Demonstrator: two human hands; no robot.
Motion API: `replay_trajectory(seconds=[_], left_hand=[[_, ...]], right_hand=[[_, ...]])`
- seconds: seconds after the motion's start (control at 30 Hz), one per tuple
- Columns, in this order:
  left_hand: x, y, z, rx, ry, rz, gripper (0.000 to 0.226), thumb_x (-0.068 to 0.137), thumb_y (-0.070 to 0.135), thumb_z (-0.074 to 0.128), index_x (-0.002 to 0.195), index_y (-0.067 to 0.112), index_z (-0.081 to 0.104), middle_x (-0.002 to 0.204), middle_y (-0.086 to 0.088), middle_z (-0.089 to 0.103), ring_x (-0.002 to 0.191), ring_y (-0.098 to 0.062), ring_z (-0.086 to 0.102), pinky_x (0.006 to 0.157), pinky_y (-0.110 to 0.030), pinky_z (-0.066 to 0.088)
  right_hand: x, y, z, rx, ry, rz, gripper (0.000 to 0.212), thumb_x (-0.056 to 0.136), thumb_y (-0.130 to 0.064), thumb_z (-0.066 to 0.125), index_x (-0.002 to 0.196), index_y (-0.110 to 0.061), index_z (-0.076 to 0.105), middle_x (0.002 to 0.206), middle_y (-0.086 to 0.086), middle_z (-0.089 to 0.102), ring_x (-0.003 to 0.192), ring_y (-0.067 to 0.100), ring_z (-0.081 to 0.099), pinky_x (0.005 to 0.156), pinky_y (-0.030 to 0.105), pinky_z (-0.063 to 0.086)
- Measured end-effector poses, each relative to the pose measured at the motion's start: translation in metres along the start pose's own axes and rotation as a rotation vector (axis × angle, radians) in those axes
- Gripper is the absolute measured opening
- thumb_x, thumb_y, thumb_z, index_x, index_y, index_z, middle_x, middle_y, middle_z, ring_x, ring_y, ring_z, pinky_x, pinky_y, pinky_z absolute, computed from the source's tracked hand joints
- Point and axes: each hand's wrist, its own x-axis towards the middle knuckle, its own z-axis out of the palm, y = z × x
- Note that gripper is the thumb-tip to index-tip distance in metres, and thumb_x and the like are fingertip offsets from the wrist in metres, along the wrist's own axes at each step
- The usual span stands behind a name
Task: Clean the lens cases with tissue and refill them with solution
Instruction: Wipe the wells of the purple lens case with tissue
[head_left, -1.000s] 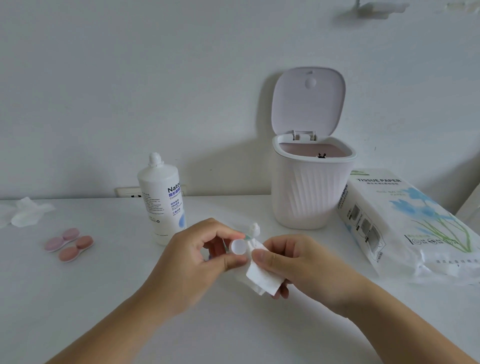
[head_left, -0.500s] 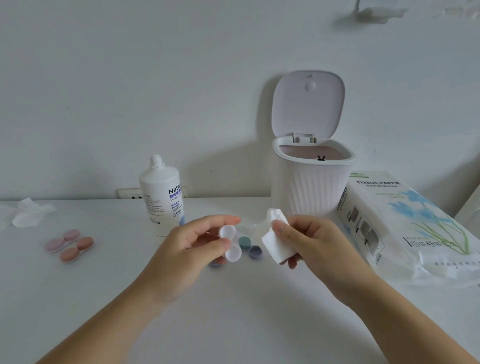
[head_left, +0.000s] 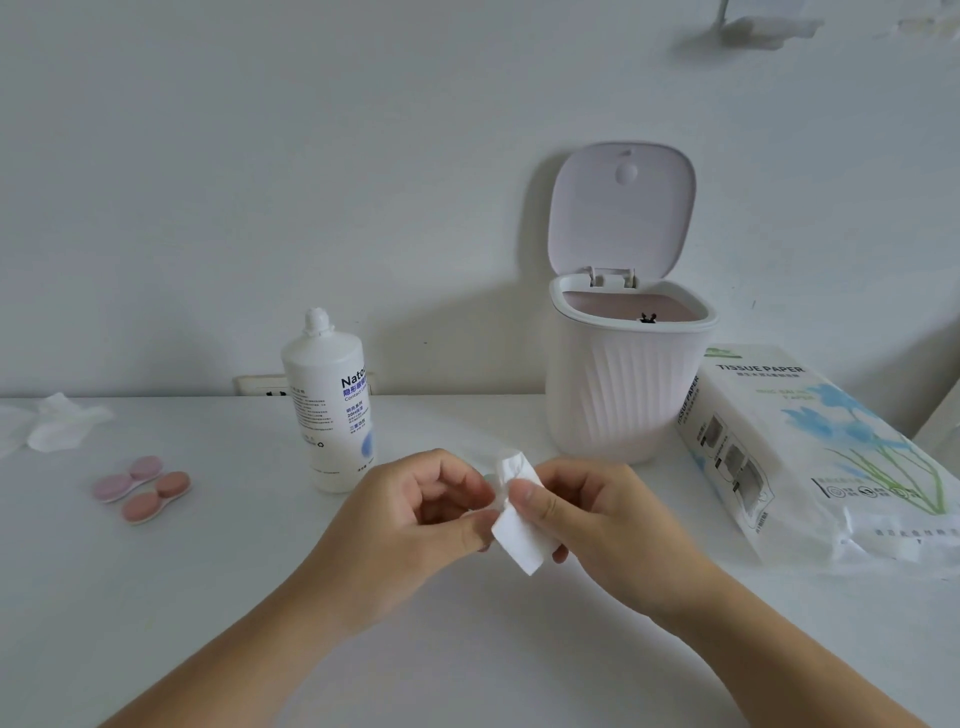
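My left hand (head_left: 415, 525) curls its fingers round a small white lens case, which the fingers and the tissue now hide almost fully. My right hand (head_left: 597, 525) pinches a folded white tissue (head_left: 517, 525) and presses it against the case between the two hands. Both hands hover just above the white table, in front of the solution bottle (head_left: 330, 410), a white bottle with blue print. Two closed pink lens cases (head_left: 143, 486) lie side by side at the left of the table.
A white ribbed bin (head_left: 623, 389) stands at the back with its lid up. A tissue paper pack (head_left: 815, 457) lies to the right. A crumpled tissue (head_left: 57, 428) sits at the far left edge. A wall socket (head_left: 260, 387) is behind the bottle.
My right hand has brought the tissue back onto the case held in my left hand. The loose caps seen on the table half a second ago are now hidden behind the hands.
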Motion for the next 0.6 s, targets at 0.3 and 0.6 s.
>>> replay_trajectory(seconds=[0.3, 0.6], left_hand=[[-0.0004, 0.0029, 0.0000, -0.015, -0.018, -0.006, 0.015, 0.077, 0.028, 0.087, 0.087, 0.022, 0.077, 0.077, -0.006, 0.076, 0.070, -0.014, 0.071, 0.068, -0.021, 0.053], [-0.0018, 0.0041, -0.0011, 0.004, -0.026, 0.024, 0.027, 0.080, 0.019, 0.081, 0.102, 0.035, 0.076, 0.096, -0.008, 0.078, 0.095, -0.024, 0.075, 0.085, -0.025, 0.058]], right_hand=[[-0.0043, -0.0029, -0.0005, 0.010, -0.139, 0.119, 0.038, 0.095, -0.050, 0.062, 0.084, -0.015, 0.074, 0.070, 0.001, 0.072, 0.058, 0.010, 0.060, 0.056, 0.019, 0.045], [-0.0035, -0.0049, -0.0039, 0.103, -0.040, 0.136, 0.040, 0.091, -0.048, 0.061, 0.080, -0.010, 0.071, 0.069, 0.003, 0.069, 0.058, 0.015, 0.061, 0.055, 0.022, 0.046]])
